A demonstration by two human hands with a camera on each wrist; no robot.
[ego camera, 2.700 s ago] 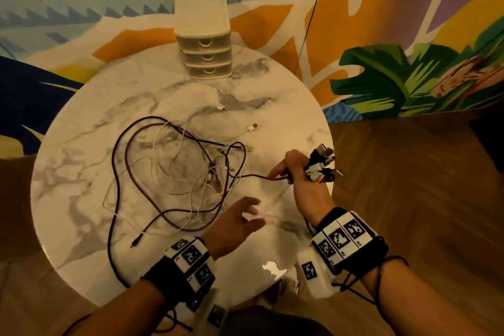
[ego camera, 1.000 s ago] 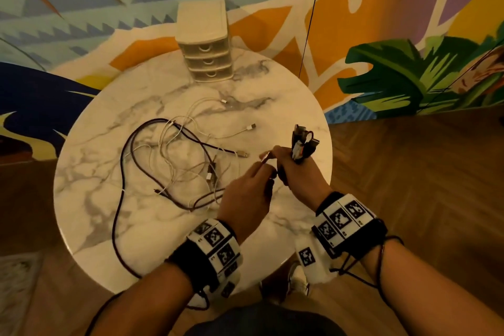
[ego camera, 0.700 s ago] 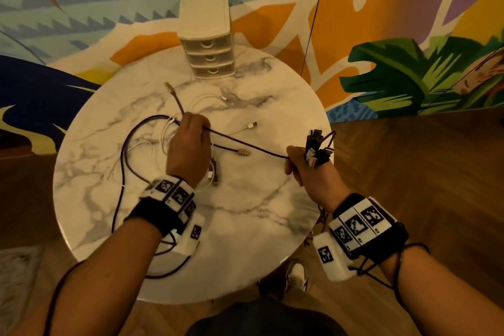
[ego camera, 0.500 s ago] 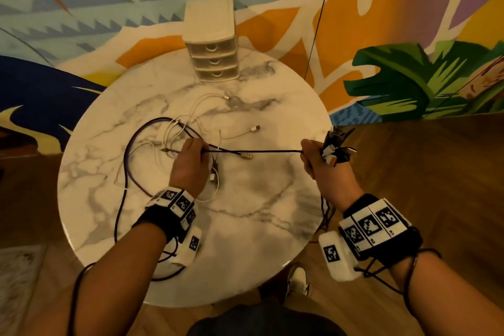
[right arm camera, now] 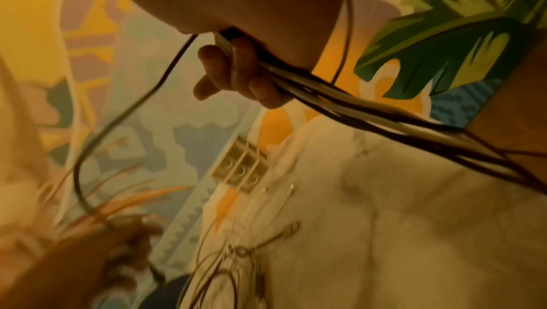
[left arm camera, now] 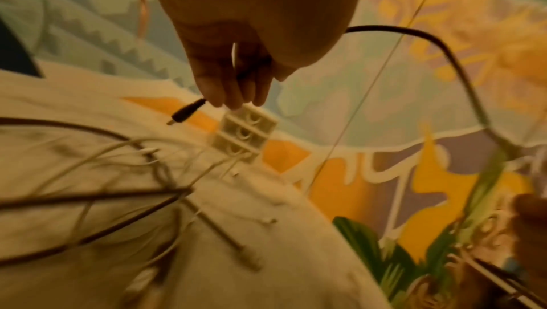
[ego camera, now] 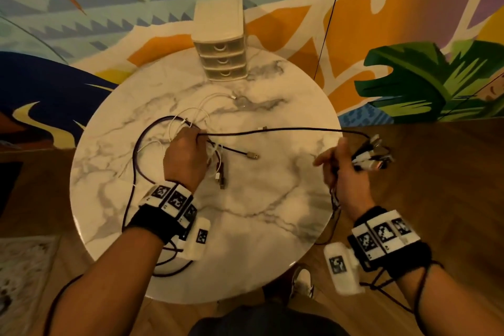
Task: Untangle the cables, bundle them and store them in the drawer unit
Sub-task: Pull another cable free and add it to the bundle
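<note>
A tangle of white and dark cables (ego camera: 174, 131) lies on the left half of the round marble table (ego camera: 259, 226). Above it my left hand (ego camera: 196, 140) grips a black cable (ego camera: 272, 131) close to its end; the black plug (left arm camera: 186, 112) pokes out past the fingertips (left arm camera: 234, 96). That cable runs taut across to my right hand (ego camera: 336, 162), out past the table's right edge, which clutches a bundle of cable ends (ego camera: 371, 155). The bundle's strands (right arm camera: 340, 103) trail down from the fist (right arm camera: 236, 75). The cream three-drawer unit (ego camera: 221, 43) stands at the far rim, all drawers closed.
A loose dark cable with a metal USB plug (ego camera: 252, 156) lies mid-table, and two more plugs (ego camera: 221, 174) sit just right of my left hand. A thin black cord (ego camera: 327, 22) hangs in front of the painted wall. Wooden floor (ego camera: 436, 185) surrounds the table.
The hands, together a second ago, have drawn apart. The left slid left along the black cable to its end; the right carried the bundle right, past the table edge, stretching the cable.
</note>
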